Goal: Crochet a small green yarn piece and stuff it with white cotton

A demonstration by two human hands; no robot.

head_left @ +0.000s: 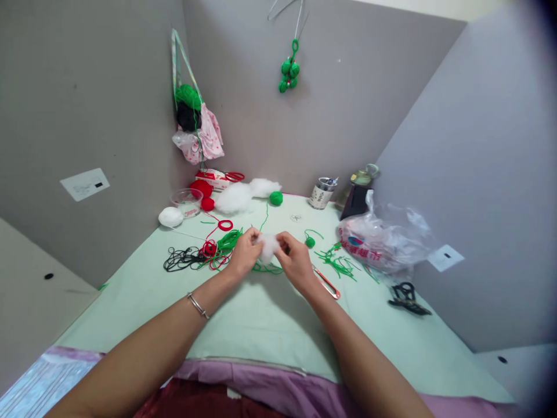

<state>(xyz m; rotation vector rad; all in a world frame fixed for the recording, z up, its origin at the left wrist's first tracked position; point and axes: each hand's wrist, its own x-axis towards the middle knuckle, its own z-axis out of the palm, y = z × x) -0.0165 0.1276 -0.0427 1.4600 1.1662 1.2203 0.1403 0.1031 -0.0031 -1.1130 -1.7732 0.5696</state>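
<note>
A small tuft of white stuffing is stretched between my two hands above the table. My left hand pinches its left side, and my right hand pinches its right side, with fingers bent. Under and left of my left hand lie green yarn strands, a red yarn bundle and black yarn. Just right of my right hand rests a small green ball. An orange-handled cutter lies partly behind my right wrist.
White stuffing piles, a green yarn ball, a clear bowl and a pen tin stand at the back. A plastic bag, green scraps and a black claw clip lie right on the pale green cloth.
</note>
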